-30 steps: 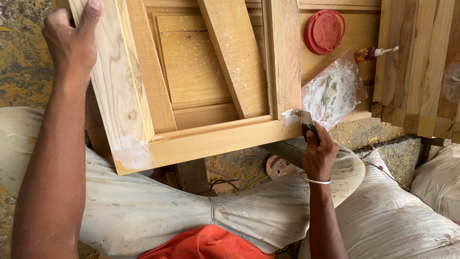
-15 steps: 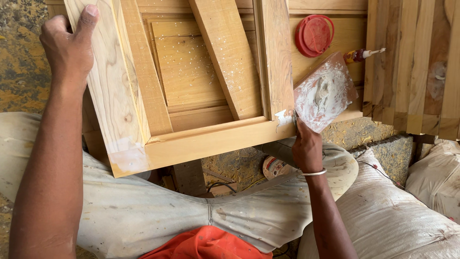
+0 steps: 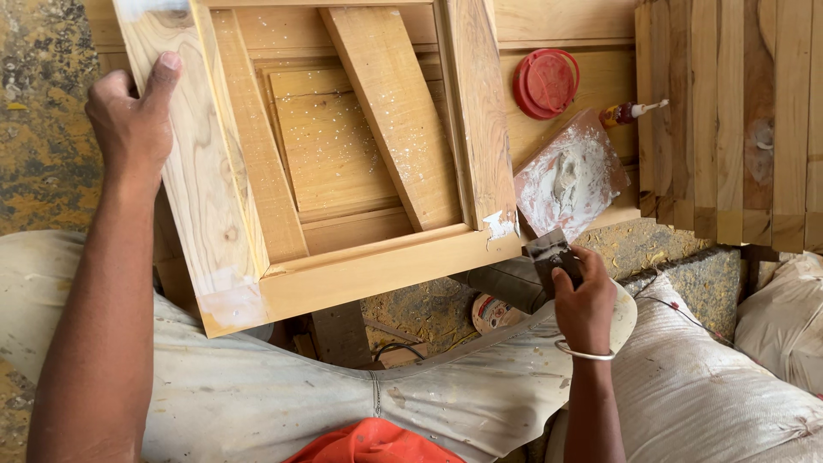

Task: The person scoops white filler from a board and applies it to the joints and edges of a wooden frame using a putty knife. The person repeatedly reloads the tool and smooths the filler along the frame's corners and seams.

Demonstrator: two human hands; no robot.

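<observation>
While the left hand [image 3: 133, 120] grips the outer edge of the wooden frame [image 3: 257, 283], its fingers are curled over the far side of the left rail and the thumb lies flat along the rail's face. That frame (pale wood, with a diagonal brace [image 3: 394, 111] running across its inside) rests tilted across the person's lap, its lower rail just above the dusty light trousers [image 3: 257, 394]. White filler shows in 3 places: a smear at the lower left corner [image 3: 227, 296], a smaller patch at the lower right corner [image 3: 500, 225], and a dab at the top of the left rail [image 3: 150, 7].

The right hand [image 3: 585, 304] is closed around a putty knife [image 3: 549, 255], fingers wrapped tight on the handle, with the dark blade pointing up toward the frame's lower right corner; the blade is just beside that corner, and I cannot tell whether it touches the wood. A thin metal bangle [image 3: 585, 352] circles the right wrist.

Just beyond the blade lies a flat board [image 3: 570, 180] coated with white filler paste. Near it, on a wooden panel, sit a red round lid [image 3: 546, 83] and a small glue bottle [image 3: 630, 111] lying on its side. A stack of wooden slats [image 3: 729, 120] stands at the right.
</observation>
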